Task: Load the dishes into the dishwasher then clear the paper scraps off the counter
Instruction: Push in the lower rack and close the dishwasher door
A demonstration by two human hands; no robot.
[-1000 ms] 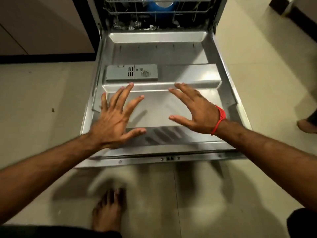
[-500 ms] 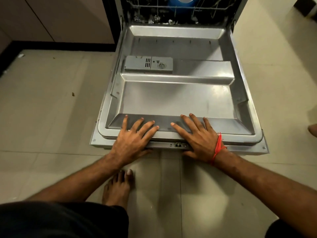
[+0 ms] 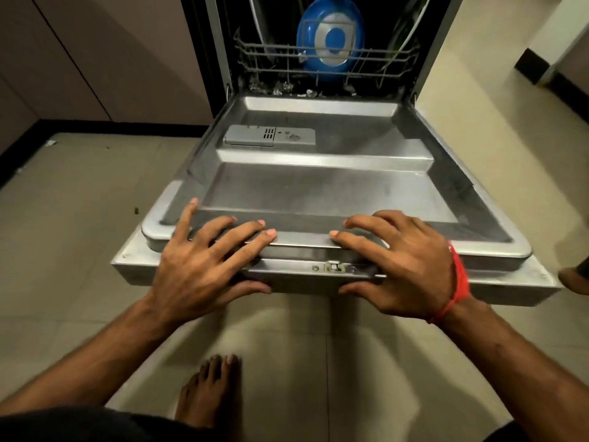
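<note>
A blue dish [image 3: 330,43] stands in the rack [image 3: 325,63] at 12 o'clock, deep inside the dishwasher, so the loading looks about done. The door [image 3: 318,186] is down. The left hand [image 3: 204,266] and right hand [image 3: 401,266] both grip its front edge, fingers on top and thumbs under. Closing it seems next. The worktop and paper scraps are out of view. The floor [image 3: 79,202] lies open at 9 o'clock; a bare foot [image 3: 207,393] stands at 6 o'clock, near the door's edge.

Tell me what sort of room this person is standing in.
Most likely a home kitchen. An open dishwasher door is gripped by both hands, a blue dish stands in the wire rack inside, and plain cabinet fronts run along the tiled floor.
</note>
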